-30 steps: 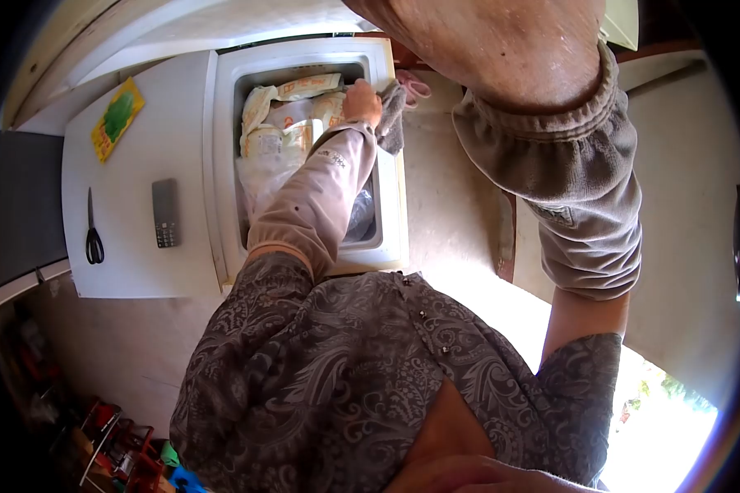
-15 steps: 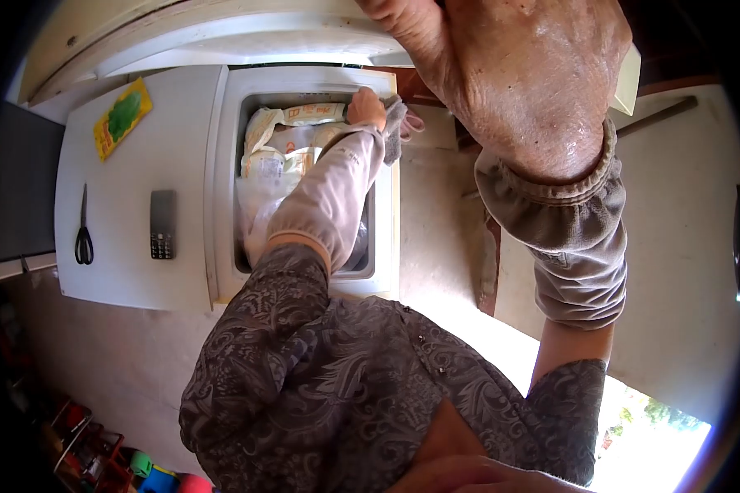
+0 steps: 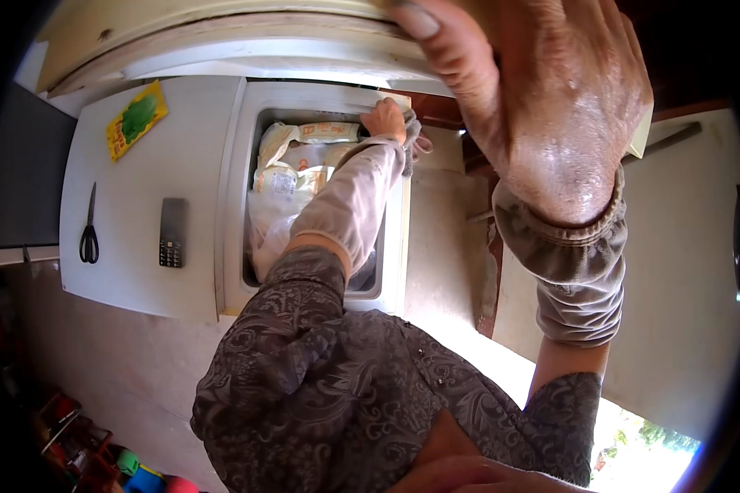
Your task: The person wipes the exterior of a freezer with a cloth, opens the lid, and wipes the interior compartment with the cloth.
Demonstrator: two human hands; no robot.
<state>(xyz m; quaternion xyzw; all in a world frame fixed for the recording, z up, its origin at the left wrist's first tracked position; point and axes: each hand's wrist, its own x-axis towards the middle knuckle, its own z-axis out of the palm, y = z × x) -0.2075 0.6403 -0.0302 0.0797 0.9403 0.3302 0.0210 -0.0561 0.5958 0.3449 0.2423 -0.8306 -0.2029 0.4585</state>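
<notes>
1. Left hand (image 3: 386, 120): at the far right corner of the freezer (image 3: 399, 246), fingers bent narrow against the rim. The cloth (image 3: 410, 148) is bunched at its outer side; whether the fingers grip it or merely press there, I cannot tell.
2. Right hand (image 3: 563, 107): raised close to the camera, thumb spread wide near the edge of the pale panel (image 3: 304, 51). The fingertips run out of view, so its grip cannot be told.
3. Cloth: grey, draped at the corner by a pink thing (image 3: 424, 145). It looks light and limp; a bunched handful should control it better than one corner.
4. Panel: probably a lid, stiff and heavier than the cloth; best supported by its free edge.
5. Bags (image 3: 279, 185): inside the freezer, partly under the left forearm. The film looks thin, perhaps slippery; cradling from beneath should spare it tearing.
6. Cover (image 3: 140, 181), further left: packet (image 3: 136, 122), phone (image 3: 172, 232) and scissors (image 3: 89, 238) lie apart.
</notes>
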